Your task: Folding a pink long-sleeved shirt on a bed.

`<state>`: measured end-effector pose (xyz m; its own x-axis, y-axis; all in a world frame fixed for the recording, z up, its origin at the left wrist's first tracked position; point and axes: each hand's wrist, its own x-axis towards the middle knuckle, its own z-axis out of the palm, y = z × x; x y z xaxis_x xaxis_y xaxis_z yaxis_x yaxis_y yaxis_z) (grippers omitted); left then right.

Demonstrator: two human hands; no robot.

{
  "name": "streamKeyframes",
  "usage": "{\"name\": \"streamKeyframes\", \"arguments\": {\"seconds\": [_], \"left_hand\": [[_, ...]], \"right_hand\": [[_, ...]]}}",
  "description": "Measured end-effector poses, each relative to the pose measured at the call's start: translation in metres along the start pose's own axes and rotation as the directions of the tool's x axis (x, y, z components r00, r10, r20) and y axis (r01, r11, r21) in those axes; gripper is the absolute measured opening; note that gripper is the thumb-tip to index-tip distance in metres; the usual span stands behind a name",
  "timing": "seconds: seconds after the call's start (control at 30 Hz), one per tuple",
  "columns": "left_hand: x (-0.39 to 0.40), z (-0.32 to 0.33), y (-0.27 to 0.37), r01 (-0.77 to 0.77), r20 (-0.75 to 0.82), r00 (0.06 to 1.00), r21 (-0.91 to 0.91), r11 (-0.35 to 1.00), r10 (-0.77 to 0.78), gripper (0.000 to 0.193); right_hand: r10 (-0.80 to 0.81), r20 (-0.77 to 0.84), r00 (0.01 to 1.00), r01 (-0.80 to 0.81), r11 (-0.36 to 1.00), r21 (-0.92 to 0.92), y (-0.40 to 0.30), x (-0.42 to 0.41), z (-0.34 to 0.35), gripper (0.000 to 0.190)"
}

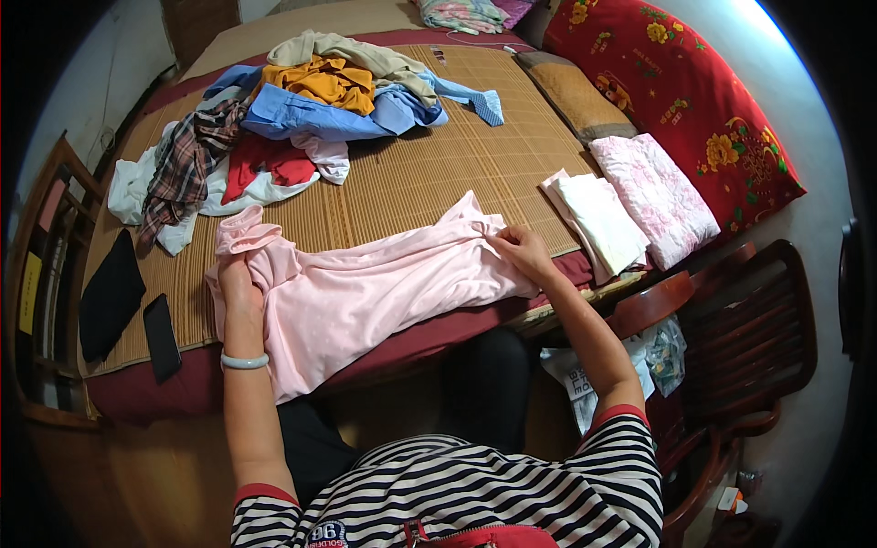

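Observation:
A pale pink garment [370, 281] lies stretched sideways along the near edge of the bed, its lower part draping over the side. My left hand [238, 277] is at its gathered left end, partly tucked under the folds, so its fingers are hidden. At the other end, my right hand [519, 245] pinches the cloth between thumb and fingers. Folded white and pink clothes [599, 216] lie to the right of that hand. Two folded black pieces of cloth, a larger one [113, 298] and a narrow one [162, 339], rest to the left.
A heap of loose clothes [315, 103] covers the far left of the bamboo mat [438, 164]. Along the right side are a folded pink-patterned quilt [654, 198], a brown pillow [579, 103] and a red floral cover [685, 89]. A wooden chair [747, 329] holding plastic bags stands close by my right arm.

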<state>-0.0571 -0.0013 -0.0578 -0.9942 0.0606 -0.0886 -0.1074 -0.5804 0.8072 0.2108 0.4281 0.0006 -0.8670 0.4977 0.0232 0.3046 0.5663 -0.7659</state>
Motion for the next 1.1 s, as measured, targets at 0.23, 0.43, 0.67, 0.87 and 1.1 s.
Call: {"name": "streamKeyframes", "arguments": {"seconds": [0.23,0.43,0.67,0.87,1.1], "left_hand": [[-0.028,0.035,0.01,-0.015,0.023,1.0,0.048,0.999,0.014,0.03],[-0.011,0.015,0.007,0.001,-0.07,0.998,0.047,0.999,0.002,0.029],[-0.013,0.018,0.007,0.019,-0.059,0.998,0.045,0.999,-0.016,0.03],[-0.009,0.013,0.005,0.023,0.065,0.998,-0.056,0.998,-0.019,0.03],[-0.047,0.048,0.035,0.013,-0.013,1.0,0.045,0.999,-0.012,0.028]], "right_hand": [[0.091,-0.201,0.975,-0.027,0.954,0.299,0.036,0.04,0.003,0.02],[0.029,-0.256,0.966,0.027,0.976,0.214,0.017,0.084,-0.002,0.009],[0.123,-0.029,0.992,-0.126,0.965,-0.231,0.003,0.129,0.007,0.026],[0.293,0.111,0.95,-0.198,0.837,-0.51,-0.016,0.144,0.021,0.035],[0.044,0.013,0.999,-0.045,0.977,0.207,-0.008,0.082,-0.007,0.025]]}}
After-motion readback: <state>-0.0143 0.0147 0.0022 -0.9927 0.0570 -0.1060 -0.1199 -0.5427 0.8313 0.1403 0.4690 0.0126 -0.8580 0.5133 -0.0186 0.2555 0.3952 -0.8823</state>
